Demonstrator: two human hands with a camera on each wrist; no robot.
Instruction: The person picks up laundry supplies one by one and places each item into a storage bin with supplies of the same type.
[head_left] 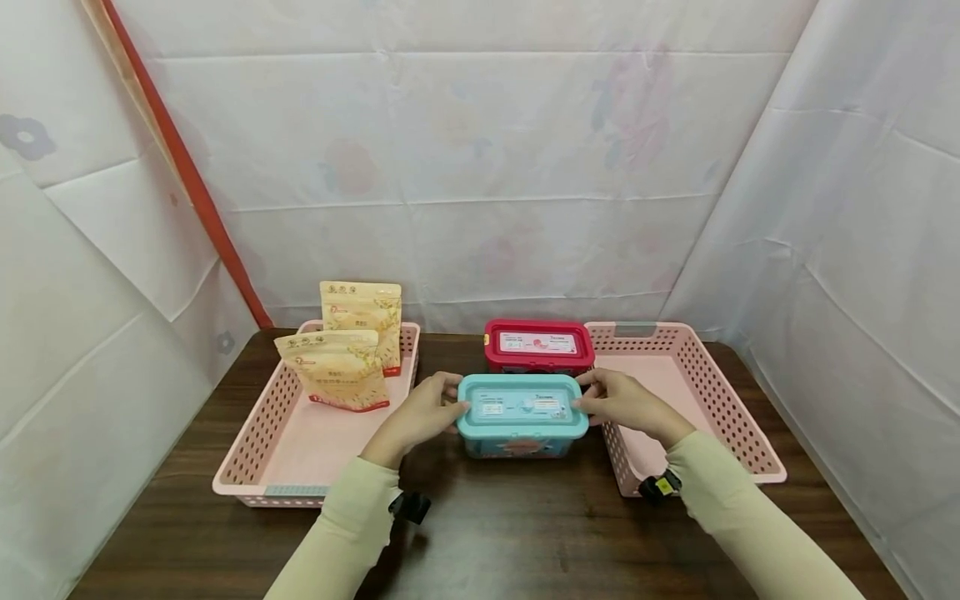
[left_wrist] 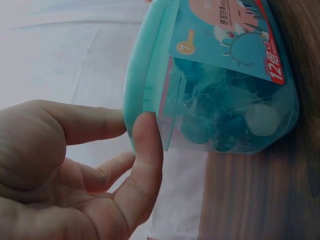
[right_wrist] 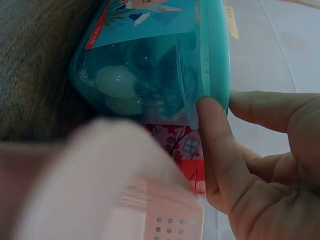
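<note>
A teal-lidded plastic tub [head_left: 522,408] of laundry pods stands upright on the dark table between my hands. Its clear teal wall shows round pods [left_wrist: 225,115] inside. My left hand [head_left: 428,410] pinches the left end of the lid rim, thumb on top and fingers below. At the opposite end, my right hand [head_left: 621,403] pinches the lid rim the same way. Right behind it sits a similar tub with a red lid [head_left: 538,343], its front partly hidden by the teal one.
On the left, a pink perforated basket [head_left: 255,433] holds two yellow pouches [head_left: 337,371]. Another pink basket [head_left: 705,375] stands on the right, close beside my right hand and the tubs. White patterned cloth [head_left: 465,167] hangs behind and along both sides.
</note>
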